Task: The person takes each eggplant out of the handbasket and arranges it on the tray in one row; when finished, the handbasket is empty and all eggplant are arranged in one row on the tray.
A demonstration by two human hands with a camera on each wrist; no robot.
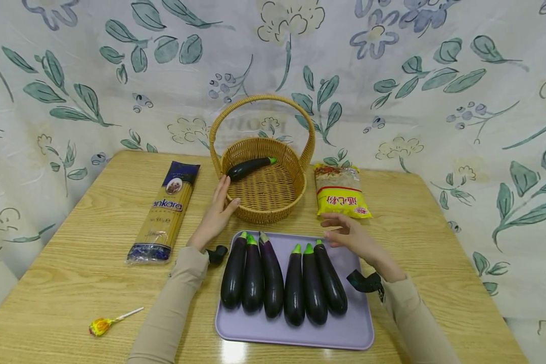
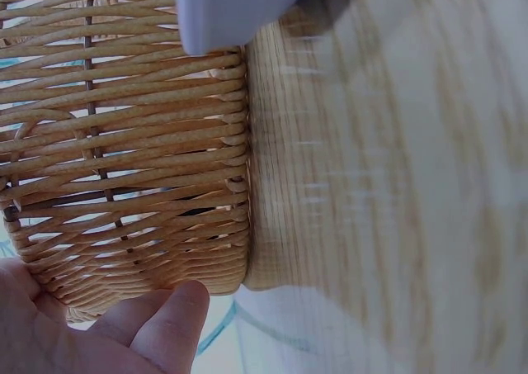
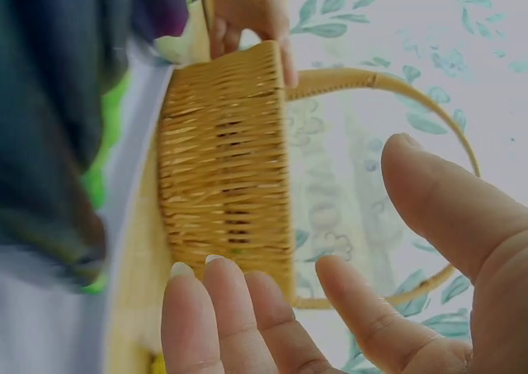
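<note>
My left hand (image 1: pixel 216 216) rests against the left side of a round wicker basket (image 1: pixel 267 216), its fingers along the outer wall. In the left wrist view, the fingertips (image 2: pixel 177 320) lie at the woven side. One eggplant (image 1: pixel 250 168) with a green stem lies inside the basket, toward its left. My right hand (image 1: pixel 352 240) hovers over the tray's far right corner, fingers spread and nothing held. Below both hands, a lilac tray (image 1: pixel 296 337) bears a row of several dark purple eggplants (image 1: pixel 293 293), stems pointing to the basket.
To the left lies a long spaghetti pack (image 1: pixel 166 215) with blue ends. A yellow pasta bag (image 1: pixel 341 192) sits right of the basket, and a wrapped lollipop (image 1: pixel 102 326) is at the front left. Behind the table hangs a floral cloth (image 1: pixel 391 116).
</note>
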